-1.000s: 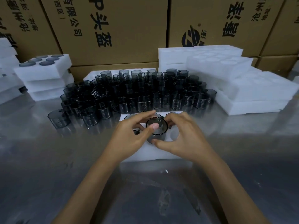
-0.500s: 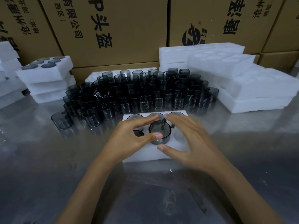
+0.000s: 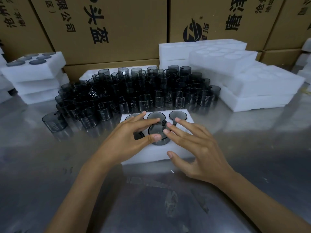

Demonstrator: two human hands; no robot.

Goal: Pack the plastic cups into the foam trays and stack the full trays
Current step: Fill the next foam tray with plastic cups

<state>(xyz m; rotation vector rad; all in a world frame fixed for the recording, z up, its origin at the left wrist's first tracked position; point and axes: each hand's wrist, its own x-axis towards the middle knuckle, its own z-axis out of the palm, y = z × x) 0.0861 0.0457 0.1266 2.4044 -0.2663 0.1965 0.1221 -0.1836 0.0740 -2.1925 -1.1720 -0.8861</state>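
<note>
A smoky cup (image 3: 157, 134) is seated in the foam tray (image 3: 149, 154), middle of its near row. It is pinched by the left hand (image 3: 125, 141); the right hand (image 3: 196, 149) is spread loosely beside it.

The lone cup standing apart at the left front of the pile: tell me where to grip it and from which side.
Grip the lone cup across its round wall from above, coming in from the near left, where bare table is free. It stands upright, and its handle points back right toward the pile of cups, so that side is crowded.
</note>
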